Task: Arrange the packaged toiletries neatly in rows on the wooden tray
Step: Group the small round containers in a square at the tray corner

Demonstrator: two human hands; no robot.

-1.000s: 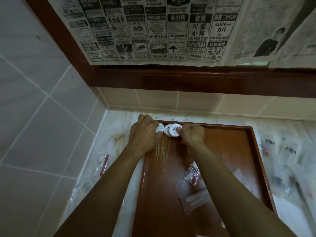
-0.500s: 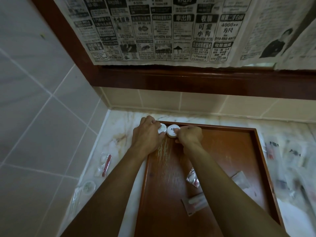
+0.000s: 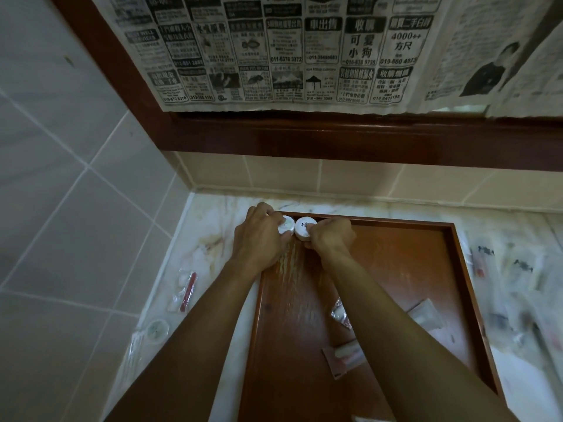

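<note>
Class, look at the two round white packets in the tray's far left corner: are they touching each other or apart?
Touching. The head view shows the left round packet and the right round packet edge to edge, no tray wood between them.

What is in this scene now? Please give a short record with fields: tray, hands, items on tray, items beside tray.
tray: wooden tray on a marble counter
left hand: left hand grips a round white pack at the far left corner
right hand: right hand pinches a second round pack beside the first
items on tray: sachets under the right forearm
items beside tray: red-striped packet, left; blurred packets, right
</note>
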